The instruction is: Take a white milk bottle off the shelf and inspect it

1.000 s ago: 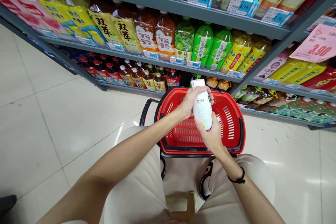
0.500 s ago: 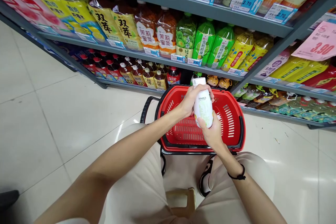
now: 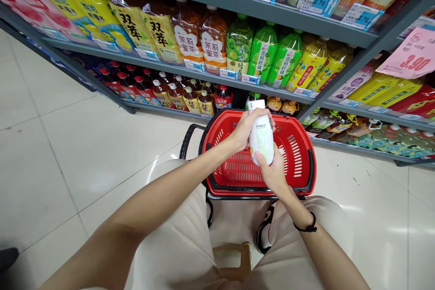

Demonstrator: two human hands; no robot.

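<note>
In the head view, a white bottle [image 3: 262,135] is held over a red basket [image 3: 286,129], cap [image 3: 257,104] pointing away from the person and printed side up; a gentle, even grip at both ends should keep it steady without denting it. The left hand [image 3: 245,128] curls around its upper part, the right hand [image 3: 274,176] grasps its lower end, and both forearms [image 3: 188,174] angle inward.

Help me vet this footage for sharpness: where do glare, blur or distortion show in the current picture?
Head view: pale glare streaks on the tiled floor; head view, centre: the white bottle fairly crisp, its fine print unreadable; head view, left edge: the pink bottles smeared and leaning outward, which suggests wide-angle stretch.
</note>
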